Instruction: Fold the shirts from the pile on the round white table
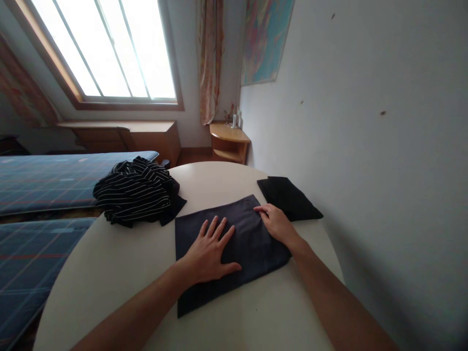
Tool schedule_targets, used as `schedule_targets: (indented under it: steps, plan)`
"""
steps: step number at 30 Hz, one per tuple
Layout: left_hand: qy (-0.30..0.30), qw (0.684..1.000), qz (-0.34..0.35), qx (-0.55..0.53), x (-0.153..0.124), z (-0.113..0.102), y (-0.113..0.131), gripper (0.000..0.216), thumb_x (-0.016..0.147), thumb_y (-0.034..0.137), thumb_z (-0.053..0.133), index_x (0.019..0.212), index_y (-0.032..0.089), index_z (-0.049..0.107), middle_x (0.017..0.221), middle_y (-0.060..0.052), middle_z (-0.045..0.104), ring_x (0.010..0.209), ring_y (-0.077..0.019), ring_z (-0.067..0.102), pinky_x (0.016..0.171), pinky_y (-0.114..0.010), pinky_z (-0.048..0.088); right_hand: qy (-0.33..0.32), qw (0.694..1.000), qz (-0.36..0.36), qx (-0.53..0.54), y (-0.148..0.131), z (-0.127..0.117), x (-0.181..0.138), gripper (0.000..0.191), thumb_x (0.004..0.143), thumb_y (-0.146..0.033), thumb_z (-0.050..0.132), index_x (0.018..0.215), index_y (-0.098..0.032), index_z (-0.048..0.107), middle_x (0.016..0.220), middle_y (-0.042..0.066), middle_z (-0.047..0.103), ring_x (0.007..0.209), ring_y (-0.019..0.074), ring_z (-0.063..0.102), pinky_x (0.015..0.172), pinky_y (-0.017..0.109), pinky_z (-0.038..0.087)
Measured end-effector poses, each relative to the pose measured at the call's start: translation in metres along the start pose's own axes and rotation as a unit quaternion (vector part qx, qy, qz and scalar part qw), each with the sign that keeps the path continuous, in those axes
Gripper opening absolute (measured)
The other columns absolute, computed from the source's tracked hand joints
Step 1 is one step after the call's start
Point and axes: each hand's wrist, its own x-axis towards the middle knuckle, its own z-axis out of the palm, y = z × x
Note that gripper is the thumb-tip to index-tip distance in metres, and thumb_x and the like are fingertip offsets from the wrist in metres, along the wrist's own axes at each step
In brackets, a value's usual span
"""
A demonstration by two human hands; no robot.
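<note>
A dark grey-blue garment, folded into a flat rectangle (246, 248), lies on the round white table in front of me. My left hand (210, 251) rests flat on its left half with the fingers spread. At the garment's far right part, my right hand (276, 222) has its fingers drawn together against the cloth, seemingly pinching it. Some of the right fingers are hidden under the hand. Just beyond the right hand lies a black folded garment (288, 197). A crumpled black garment with white stripes (137, 190) is heaped at the table's left side, over another dark cloth.
The white table (120, 273) stands close to a white wall (383, 195) on the right. Beds with blue plaid mattresses (54, 183) are on the left. A corner shelf (230, 134) and a desk (146, 127) stand beyond the table, near the window (109, 48).
</note>
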Motion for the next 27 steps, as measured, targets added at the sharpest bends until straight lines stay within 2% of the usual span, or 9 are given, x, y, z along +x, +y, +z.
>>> schedule_targets:
  steps: [5, 9, 12, 16, 22, 27]
  plan:
    - [-0.037, 0.998, 0.039, -0.018, -0.012, 0.002, 0.029, 0.108, 0.073, 0.086, 0.051, 0.158, 0.026, 0.019, 0.164, -0.015, 0.005, 0.149, -0.0432, 0.000, 0.116, -0.067, 0.008, 0.000, 1.000, -0.003, -0.005, 0.000, 0.000, 0.000, 0.030, 0.095, -0.016, 0.046, 0.107, -0.016, 0.073, 0.114, 0.009, 0.071, 0.107, 0.0193, 0.066, 0.102, 0.031, 0.046]
    - [-0.052, 0.995, 0.074, -0.038, -0.015, -0.003, 0.031, 0.098, 0.080, 0.083, 0.044, 0.158, 0.029, 0.019, 0.165, -0.011, 0.007, 0.150, -0.0398, 0.001, 0.118, -0.064, 0.010, -0.001, 1.000, -0.010, -0.001, 0.000, -0.001, 0.001, 0.030, 0.095, -0.016, 0.046, 0.107, -0.017, 0.073, 0.113, 0.009, 0.071, 0.106, 0.0194, 0.066, 0.100, 0.031, 0.047]
    - [-0.040, 0.997, 0.048, -0.037, -0.017, -0.007, 0.018, 0.080, 0.090, 0.075, 0.036, 0.157, 0.032, 0.023, 0.165, -0.008, 0.009, 0.150, -0.0378, 0.004, 0.118, -0.061, 0.015, 0.001, 1.000, -0.008, 0.007, 0.001, -0.002, 0.002, 0.029, 0.094, -0.017, 0.048, 0.107, -0.018, 0.073, 0.113, 0.008, 0.071, 0.106, 0.0193, 0.067, 0.099, 0.031, 0.048]
    - [-0.006, 1.000, -0.002, -0.013, -0.023, -0.005, -0.011, 0.065, 0.098, 0.065, 0.032, 0.155, 0.035, 0.028, 0.164, -0.005, 0.014, 0.151, -0.0351, 0.007, 0.119, -0.059, 0.017, 0.003, 1.000, -0.009, 0.018, -0.002, -0.005, 0.004, 0.028, 0.093, -0.017, 0.049, 0.106, -0.017, 0.073, 0.113, 0.009, 0.072, 0.106, 0.0192, 0.067, 0.099, 0.032, 0.048]
    - [0.061, 0.996, -0.072, 0.002, -0.033, 0.005, -0.051, 0.058, 0.100, 0.058, 0.034, 0.153, 0.035, 0.033, 0.164, -0.004, 0.020, 0.151, -0.0361, 0.007, 0.117, -0.065, 0.011, 0.015, 1.000, 0.001, 0.024, -0.017, -0.022, 0.010, 0.027, 0.092, -0.020, 0.051, 0.106, -0.019, 0.074, 0.113, 0.007, 0.073, 0.104, 0.0192, 0.067, 0.097, 0.032, 0.049]
    - [0.088, 0.987, -0.117, -0.062, -0.032, 0.006, -0.057, 0.054, 0.102, 0.053, 0.029, 0.150, 0.031, 0.041, 0.161, -0.005, 0.027, 0.151, -0.0323, 0.010, 0.118, -0.064, 0.006, 0.021, 0.998, -0.060, -0.007, -0.043, -0.042, 0.019, 0.026, 0.092, -0.018, 0.052, 0.107, -0.020, 0.074, 0.114, 0.008, 0.072, 0.107, 0.0196, 0.066, 0.100, 0.032, 0.047]
